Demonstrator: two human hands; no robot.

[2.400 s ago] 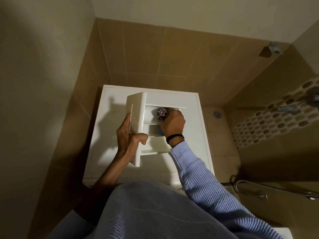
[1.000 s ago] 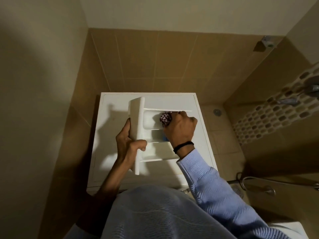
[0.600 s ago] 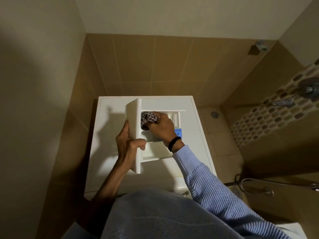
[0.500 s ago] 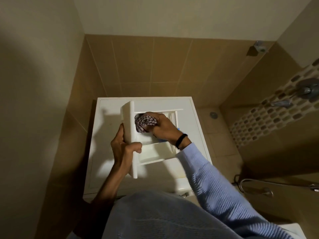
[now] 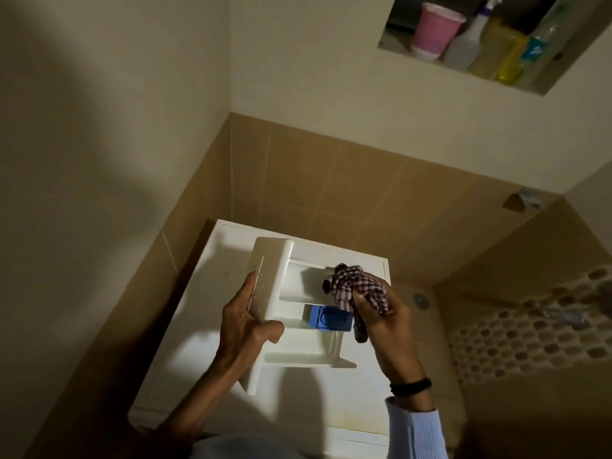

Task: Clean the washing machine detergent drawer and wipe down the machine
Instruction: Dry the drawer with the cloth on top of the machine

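The white detergent drawer [image 5: 291, 339] is out of the machine and held above the washing machine's white top [image 5: 205, 313]. My left hand [image 5: 246, 321] grips the drawer's front panel at its left end. A blue insert [image 5: 329, 319] sits in the drawer's middle compartment. My right hand [image 5: 381, 313] holds a bunched dark checked cloth [image 5: 356, 286] at the drawer's right end, beside the far compartment. A black band circles my right wrist.
The machine stands in a tiled corner, walls close behind and on the left. A wall niche [image 5: 480, 44] up right holds a pink cup [image 5: 433, 29], a spray bottle [image 5: 465, 44] and yellow bottles. A floor drain [image 5: 420, 298] and mosaic tiles [image 5: 530, 326] lie to the right.
My right hand has drawn the cloth from the drawer's left end back to its right end, uncovering the blue insert. The camera has tilted up, bringing the wall niche into view.
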